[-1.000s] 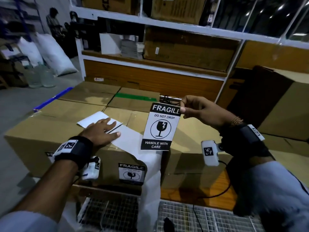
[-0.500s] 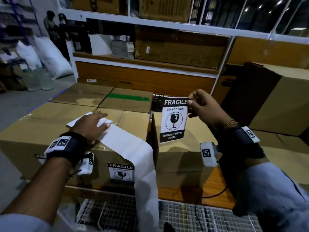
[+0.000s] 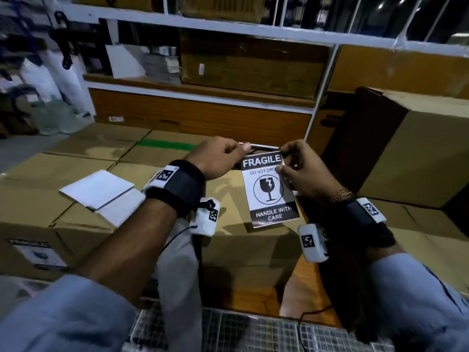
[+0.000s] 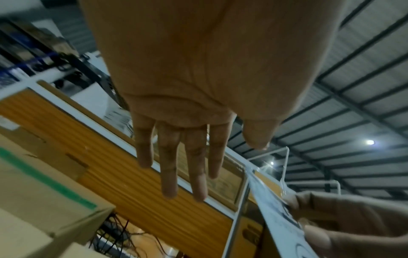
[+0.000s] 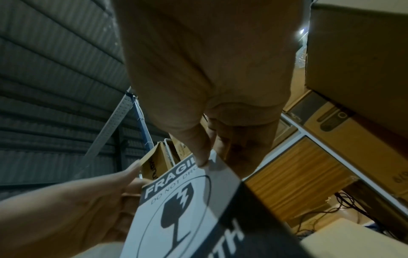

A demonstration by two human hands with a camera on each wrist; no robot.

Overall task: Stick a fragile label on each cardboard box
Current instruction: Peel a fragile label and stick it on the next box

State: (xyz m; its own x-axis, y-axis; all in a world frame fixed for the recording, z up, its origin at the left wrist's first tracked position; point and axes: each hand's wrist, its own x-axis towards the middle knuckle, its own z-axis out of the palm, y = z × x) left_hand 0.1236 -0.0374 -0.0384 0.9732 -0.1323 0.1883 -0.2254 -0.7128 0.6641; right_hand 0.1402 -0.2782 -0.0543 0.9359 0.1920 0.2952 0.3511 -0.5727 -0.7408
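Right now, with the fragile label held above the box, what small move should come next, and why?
Probably pinch the fragile label at its top left corner with the left hand, whose fingers are straight beside it. The right hand pinches only the top right corner, so the label hangs loose above the cardboard box. Two held corners should keep it flat.

Only one label is readable from my station

On the label [image 3: 270, 191] I read "FRAGILE" in white on a black bar. Below it is "DO NOT DRO", with the last letter under the thumb of the right hand [image 3: 308, 174], then a cracked goblet in a circle and "HANDLE WITH CARE" on the bottom bar. The wrist bands [image 3: 175, 184] and wrist cameras [image 3: 313, 243] carry black-and-white square codes. A sticker [image 3: 38, 252] on the front of the left box [image 3: 76, 232] is too blurred for me to read.
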